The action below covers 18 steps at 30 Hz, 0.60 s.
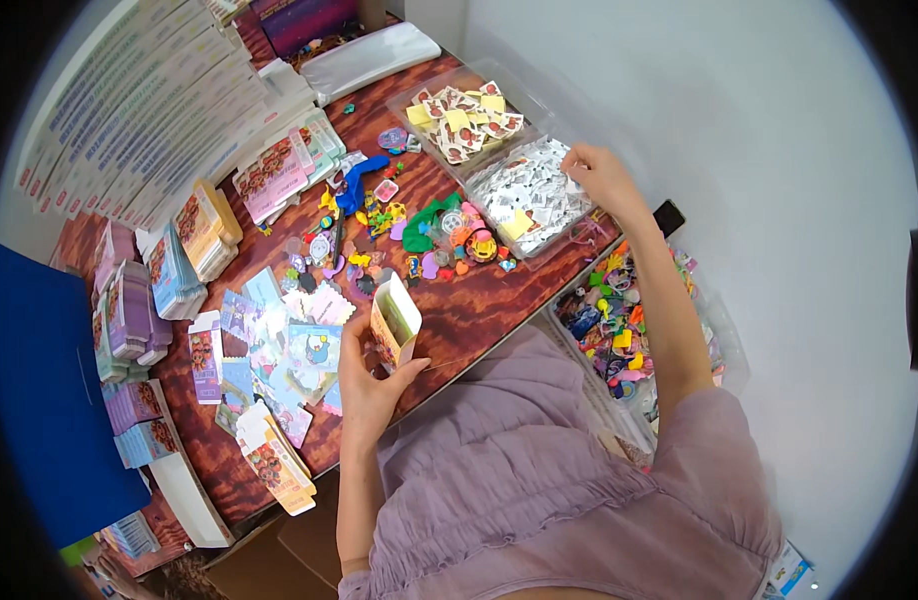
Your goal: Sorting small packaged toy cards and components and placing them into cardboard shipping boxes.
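Observation:
My left hand [364, 375] grips a small yellow and white carton [396, 318], its top flap raised and its mouth open upward. Over at the far right, my right hand [601, 178] has its fingers pinched at the edge of a heap of small white printed packets [534, 190]. These lie in one compartment of a clear plastic box [544, 252]. Whether a packet is between those fingers is too small to tell. Beside my left hand spread glossy sticker sheets [314, 345] in pale blue and purple. Several little plastic trinkets [459, 235] lie beyond the carton.
The other compartment holds yellow and white cards [464, 118]. A bin of colourful small toys [619, 330] stands beneath my right arm. Flat cartons [274, 460] lie near the table's front edge. Stacked cartons [207, 230] and a long row of boxes [149, 100] line the left side.

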Each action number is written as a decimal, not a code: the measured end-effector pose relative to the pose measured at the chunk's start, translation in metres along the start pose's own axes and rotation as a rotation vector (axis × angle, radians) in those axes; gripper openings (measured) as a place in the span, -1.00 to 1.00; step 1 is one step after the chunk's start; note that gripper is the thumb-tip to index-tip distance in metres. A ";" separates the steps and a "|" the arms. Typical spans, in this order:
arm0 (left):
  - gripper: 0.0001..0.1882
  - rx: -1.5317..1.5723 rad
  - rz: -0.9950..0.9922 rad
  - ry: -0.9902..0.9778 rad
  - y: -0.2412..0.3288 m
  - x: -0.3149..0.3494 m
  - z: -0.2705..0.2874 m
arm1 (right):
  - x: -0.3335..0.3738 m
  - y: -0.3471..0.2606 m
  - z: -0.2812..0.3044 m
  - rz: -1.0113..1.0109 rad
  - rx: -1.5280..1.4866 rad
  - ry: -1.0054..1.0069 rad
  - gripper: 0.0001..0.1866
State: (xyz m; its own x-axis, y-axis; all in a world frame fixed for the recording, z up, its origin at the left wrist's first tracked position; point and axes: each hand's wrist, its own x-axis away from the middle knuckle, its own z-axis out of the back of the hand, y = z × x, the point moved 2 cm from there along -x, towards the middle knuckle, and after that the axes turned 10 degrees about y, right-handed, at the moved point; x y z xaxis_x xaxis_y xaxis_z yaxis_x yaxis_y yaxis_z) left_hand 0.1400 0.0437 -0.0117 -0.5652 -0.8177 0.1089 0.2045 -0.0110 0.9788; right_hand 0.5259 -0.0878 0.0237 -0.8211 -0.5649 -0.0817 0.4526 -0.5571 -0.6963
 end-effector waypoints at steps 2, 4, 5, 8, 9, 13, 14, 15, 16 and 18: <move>-0.22 -0.009 -0.020 0.027 -0.001 0.002 0.003 | 0.001 0.002 -0.001 0.178 0.092 -0.139 -0.88; -0.22 -0.021 -0.032 0.057 -0.001 0.004 0.006 | 0.017 -0.019 -0.002 0.222 0.243 -0.167 -0.86; -0.22 -0.041 -0.023 0.042 -0.001 0.005 0.007 | 0.024 -0.027 -0.005 0.268 0.391 -0.190 -0.83; -0.22 -0.027 -0.006 0.017 0.002 0.006 0.006 | 0.033 -0.023 -0.015 0.429 0.543 -0.125 -0.84; -0.21 0.006 0.006 0.011 0.003 0.007 0.005 | 0.034 -0.023 -0.019 0.428 0.544 -0.125 -0.84; -0.22 0.036 -0.009 0.007 0.004 0.007 0.004 | 0.030 -0.017 -0.027 0.529 0.413 -0.032 -0.86; -0.22 0.013 -0.017 0.011 0.004 0.007 0.005 | 0.028 -0.014 -0.025 0.532 0.365 -0.014 -0.85; -0.23 -0.011 -0.023 0.018 0.003 0.008 0.006 | 0.028 -0.014 -0.024 0.535 0.362 -0.018 -0.85; -0.23 -0.012 -0.021 0.022 0.002 0.008 0.008 | 0.029 -0.016 -0.020 0.450 0.274 -0.023 -0.86; -0.24 -0.052 -0.005 0.020 0.004 0.009 0.009 | 0.027 -0.014 -0.014 0.364 0.187 -0.028 -0.88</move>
State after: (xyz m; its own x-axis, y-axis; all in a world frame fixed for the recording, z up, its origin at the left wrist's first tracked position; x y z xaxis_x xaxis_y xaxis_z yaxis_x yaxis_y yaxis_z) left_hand 0.1281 0.0415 -0.0056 -0.5501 -0.8292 0.0996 0.2434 -0.0452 0.9689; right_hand 0.4921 -0.0869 0.0211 -0.5871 -0.7606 -0.2770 0.7692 -0.4176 -0.4837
